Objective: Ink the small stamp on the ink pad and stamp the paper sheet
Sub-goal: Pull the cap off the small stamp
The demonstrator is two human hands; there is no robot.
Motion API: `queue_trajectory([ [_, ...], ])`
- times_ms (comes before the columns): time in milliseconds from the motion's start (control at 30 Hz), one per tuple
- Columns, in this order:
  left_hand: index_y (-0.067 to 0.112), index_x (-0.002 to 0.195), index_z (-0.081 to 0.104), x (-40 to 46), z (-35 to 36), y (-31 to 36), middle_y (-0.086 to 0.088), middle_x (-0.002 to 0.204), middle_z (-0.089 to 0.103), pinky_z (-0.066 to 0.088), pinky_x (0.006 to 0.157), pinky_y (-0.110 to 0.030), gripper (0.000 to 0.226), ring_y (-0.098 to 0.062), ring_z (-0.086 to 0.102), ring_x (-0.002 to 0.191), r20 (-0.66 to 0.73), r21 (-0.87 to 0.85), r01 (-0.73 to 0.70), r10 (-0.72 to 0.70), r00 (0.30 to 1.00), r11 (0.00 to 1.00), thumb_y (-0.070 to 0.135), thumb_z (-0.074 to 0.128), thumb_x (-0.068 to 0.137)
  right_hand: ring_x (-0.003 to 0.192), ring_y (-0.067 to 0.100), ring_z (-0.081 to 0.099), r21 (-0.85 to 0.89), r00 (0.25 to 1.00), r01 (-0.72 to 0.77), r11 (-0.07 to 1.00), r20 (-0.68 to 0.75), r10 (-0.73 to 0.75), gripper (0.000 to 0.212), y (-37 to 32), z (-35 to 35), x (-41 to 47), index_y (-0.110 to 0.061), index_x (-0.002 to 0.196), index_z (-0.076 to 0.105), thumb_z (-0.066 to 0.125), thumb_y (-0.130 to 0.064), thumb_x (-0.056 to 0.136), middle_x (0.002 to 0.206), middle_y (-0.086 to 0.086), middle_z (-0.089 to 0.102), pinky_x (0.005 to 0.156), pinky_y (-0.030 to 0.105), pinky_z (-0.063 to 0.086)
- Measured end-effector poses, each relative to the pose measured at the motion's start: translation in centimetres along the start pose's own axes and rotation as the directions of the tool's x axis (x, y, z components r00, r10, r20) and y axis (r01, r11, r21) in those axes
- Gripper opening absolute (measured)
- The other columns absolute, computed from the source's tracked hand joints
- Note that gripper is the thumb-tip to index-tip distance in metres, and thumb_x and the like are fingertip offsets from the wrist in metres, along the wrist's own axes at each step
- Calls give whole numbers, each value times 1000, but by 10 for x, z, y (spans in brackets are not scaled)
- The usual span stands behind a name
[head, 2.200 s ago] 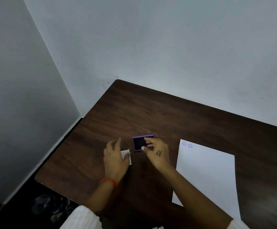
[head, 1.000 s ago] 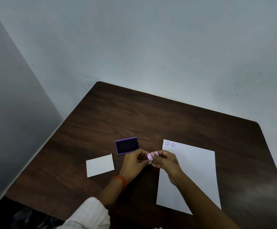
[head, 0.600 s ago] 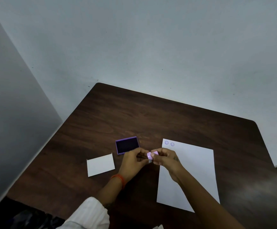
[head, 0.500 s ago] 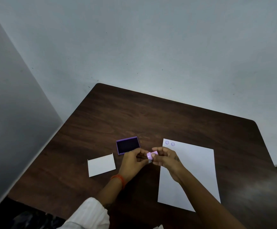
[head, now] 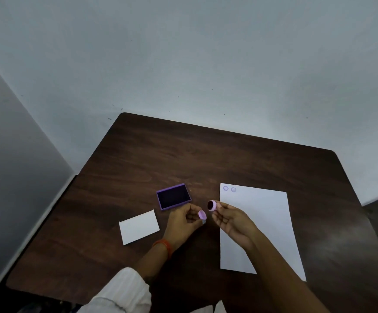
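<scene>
My right hand (head: pixel 231 219) pinches the small lilac stamp (head: pixel 212 205), its dark round face turned toward the left. My left hand (head: pixel 184 222) holds the stamp's lilac cap (head: pixel 202 214) between its fingertips, a short gap away from the stamp. The purple ink pad (head: pixel 173 196) lies uncovered on the dark wooden table (head: pixel 183 154), just beyond my left hand. The white paper sheet (head: pixel 262 224) lies to the right, partly under my right forearm, with two small round purple prints (head: pixel 229 189) at its far left corner.
A white rectangular lid (head: pixel 139 226) lies on the table left of my left hand. The table stands in a corner, with grey walls at the back and on the left. A white sleeve (head: pixel 120 292) covers my left upper forearm.
My hands held the stamp together with its cap on. Now they have drawn apart: the cap is off in my left hand and the stamp's dark face shows in my right.
</scene>
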State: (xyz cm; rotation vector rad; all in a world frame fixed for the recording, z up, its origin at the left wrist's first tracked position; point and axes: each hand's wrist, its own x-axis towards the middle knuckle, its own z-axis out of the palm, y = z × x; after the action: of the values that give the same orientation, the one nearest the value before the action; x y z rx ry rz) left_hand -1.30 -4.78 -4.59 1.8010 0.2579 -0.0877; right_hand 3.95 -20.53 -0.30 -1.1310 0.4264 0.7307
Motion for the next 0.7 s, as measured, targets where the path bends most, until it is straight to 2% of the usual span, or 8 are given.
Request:
queue_trajectory([
  [67, 24, 94, 64, 0, 3, -1, 10, 94, 69, 50, 72, -7, 21, 0, 65, 87, 15, 40, -18, 17, 1000, 999, 20, 72, 76, 72, 20, 73, 118, 998, -53, 992, 21, 51, 25, 3, -2, -4, -7, 77, 76, 54, -1, 88, 79, 11, 77, 60, 26, 61],
  [167, 22, 94, 64, 1, 8, -3, 6, 96, 69, 48, 72, -10, 20, -2, 63, 86, 31, 139, -47, 43, 999, 989, 20, 72, 76, 70, 21, 74, 202, 995, -91, 975, 51, 82, 29, 7, -5, -8, -4, 73, 77, 53, 0, 88, 79, 14, 77, 57, 26, 60],
  [267, 19, 94, 65, 3, 12, -7, 1, 103, 66, 44, 74, -11, 20, -8, 58, 88, 14, 264, -72, 71, 997, 962, 19, 72, 75, 71, 20, 74, 219, 993, -93, 971, 87, 76, 27, 7, -7, -9, -4, 76, 76, 52, 0, 87, 81, 14, 77, 57, 25, 59],
  [367, 18, 98, 64, 5, 16, -8, -1, 110, 61, 38, 77, -11, 25, -7, 52, 90, -43, 340, -39, 57, 997, 940, 18, 72, 75, 74, 20, 74, 242, 988, -103, 965, 138, 71, 26, 5, -11, -9, -4, 80, 76, 51, 0, 86, 84, 14, 77, 59, 25, 60],
  [533, 19, 116, 58, -2, 14, -7, -2, 123, 54, 44, 90, -21, 43, -8, 51, 98, -54, 402, -24, 49, 997, 916, 21, 72, 76, 76, 19, 73, 239, 977, -113, 964, 203, 64, 19, -3, -11, -7, -4, 84, 76, 61, -1, 71, 86, 13, 77, 63, 25, 60],
  [600, 20, 119, 56, -8, 4, -8, -1, 123, 54, 45, 94, -27, 44, -13, 50, 107, -147, 460, -22, 100, 984, 888, 24, 70, 77, 76, 18, 73, 220, 973, -127, 967, 216, 79, 21, -7, -10, -6, -4, 84, 75, 63, 0, 68, 86, 13, 77, 64, 26, 61],
  [700, 20, 118, 58, -16, -17, -12, -3, 121, 56, 43, 93, -32, 46, -20, 49, 109, -357, 573, 24, 224, 907, 819, 31, 71, 75, 73, 18, 73, 174, 971, -153, 973, 208, 115, 18, -12, -7, -2, -4, 81, 76, 61, 2, 72, 83, 13, 77, 63, 26, 61],
])
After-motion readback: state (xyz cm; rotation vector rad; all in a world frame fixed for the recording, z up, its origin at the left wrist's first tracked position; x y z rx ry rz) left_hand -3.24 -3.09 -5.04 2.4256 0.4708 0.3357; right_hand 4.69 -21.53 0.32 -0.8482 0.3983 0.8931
